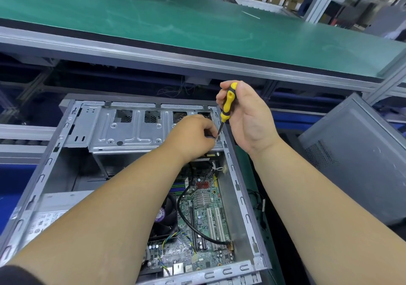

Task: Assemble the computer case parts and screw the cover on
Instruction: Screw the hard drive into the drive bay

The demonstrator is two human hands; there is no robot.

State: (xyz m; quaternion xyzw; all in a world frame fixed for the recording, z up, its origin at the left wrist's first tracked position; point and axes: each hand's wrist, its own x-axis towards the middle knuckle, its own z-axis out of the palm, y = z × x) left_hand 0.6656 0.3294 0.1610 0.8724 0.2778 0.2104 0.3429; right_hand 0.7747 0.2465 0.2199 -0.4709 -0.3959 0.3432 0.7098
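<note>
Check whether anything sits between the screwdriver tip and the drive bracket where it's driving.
Nothing visible blocks it. The screwdriver, gripped by the right hand, reaches the drive bracket; the left hand pinches beside the tip, hiding the contact point.

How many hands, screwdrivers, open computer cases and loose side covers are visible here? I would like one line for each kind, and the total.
Hands: 2, the left hand and the right hand
Screwdrivers: 1, the yellow and black screwdriver in the right hand
Open computer cases: 1, the computer case
Loose side covers: 1, the grey cover at the right
Total: 5
</note>
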